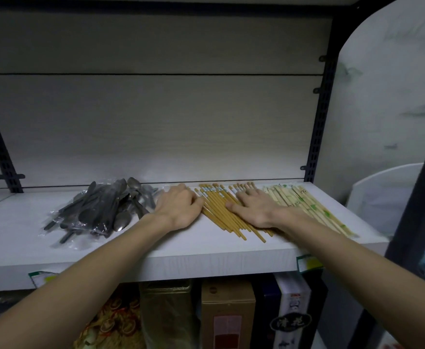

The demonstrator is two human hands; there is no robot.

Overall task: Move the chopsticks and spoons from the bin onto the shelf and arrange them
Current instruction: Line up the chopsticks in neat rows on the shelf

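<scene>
On the white shelf (181, 250) lies a row of brown wooden chopsticks (221, 212) with pale bands near their far ends. My left hand (178, 210) rests against the row's left side, fingers bent at its edge. My right hand (254, 210) lies flat on the brown chopsticks, fingers spread. To the right lie pale bamboo chopsticks (307, 207) with green marks, side by side. A heap of dark metal spoons (105, 207), partly in clear plastic wrap, sits to the left. The bin is out of view.
The shelf's back panel (156, 127) rises behind everything, with dark slotted uprights (319, 122) at both sides. Boxes and packets (226, 313) stand on the level below. A white rounded object (388, 195) stands past the shelf's right end.
</scene>
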